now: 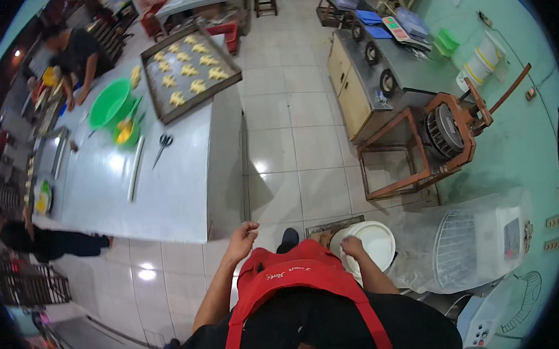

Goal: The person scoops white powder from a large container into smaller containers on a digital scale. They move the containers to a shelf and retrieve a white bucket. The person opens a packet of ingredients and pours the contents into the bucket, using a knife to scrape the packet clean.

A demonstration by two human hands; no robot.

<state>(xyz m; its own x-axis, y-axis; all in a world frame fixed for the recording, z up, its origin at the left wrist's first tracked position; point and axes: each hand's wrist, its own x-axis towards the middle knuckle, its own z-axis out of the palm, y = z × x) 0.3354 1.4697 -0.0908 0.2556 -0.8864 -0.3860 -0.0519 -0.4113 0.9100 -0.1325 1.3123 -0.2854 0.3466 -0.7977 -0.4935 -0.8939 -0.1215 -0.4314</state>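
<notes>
My left hand (243, 241) is raised in front of the red apron (295, 269), its fingers bent and nothing seen in it. On the other side of the apron, my right hand (352, 247) is loosely curled over the edge of a round white lid (373, 248); whether it touches the lid cannot be told. The metal table (180, 199) beyond my left hand bears black scissors (163, 145), a pale rod (136, 169), a green basin (111, 104), a small green bowl with yellow contents (126, 133) and a metal baking tray (160, 112) with shaped dough pieces (189, 69).
A tiled floor aisle (271, 151) runs between the table and a cabinet (351, 86). An orange-framed machine (418, 161) and a plastic-covered machine (461, 242) stand at the right. One person (85, 57) leans at the table's far side, another (48, 241) stands at the left.
</notes>
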